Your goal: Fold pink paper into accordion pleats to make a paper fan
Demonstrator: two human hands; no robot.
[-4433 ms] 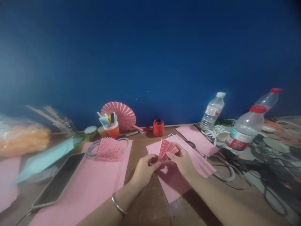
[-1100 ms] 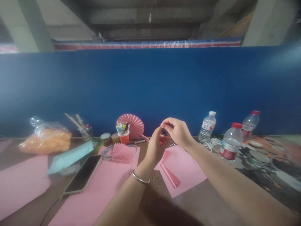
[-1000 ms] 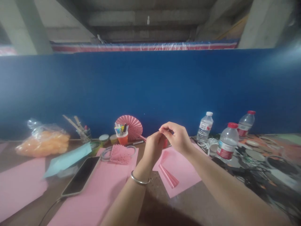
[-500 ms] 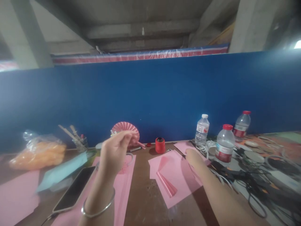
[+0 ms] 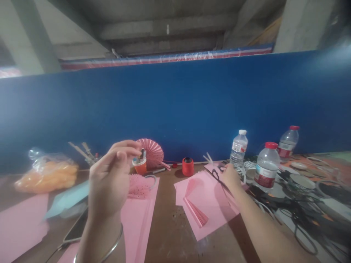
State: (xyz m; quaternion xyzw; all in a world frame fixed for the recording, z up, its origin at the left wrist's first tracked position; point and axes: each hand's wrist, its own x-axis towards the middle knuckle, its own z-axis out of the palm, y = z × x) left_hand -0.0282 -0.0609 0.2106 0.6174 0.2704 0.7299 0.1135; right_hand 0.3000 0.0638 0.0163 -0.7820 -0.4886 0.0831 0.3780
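Note:
My left hand is raised over the left pink sheet, thumb and fingers pinched together. A thin red thread seems to run from the red spool toward that pinch. My right hand reaches to the right of the spool and closes on dark-handled scissors at the far edge of the middle pink sheet. A pleated, folded pink paper strip lies on that sheet, apart from both hands.
A pink pleated fan, an orange pen cup and a dotted pleated piece stand at the back. A phone and an orange bag lie left. Three water bottles and tangled cables crowd the right.
The pleated paper was set down on the sheet. Both hands went to the spool, then my left hand drew away left and up, and my right hand moved right onto the scissors.

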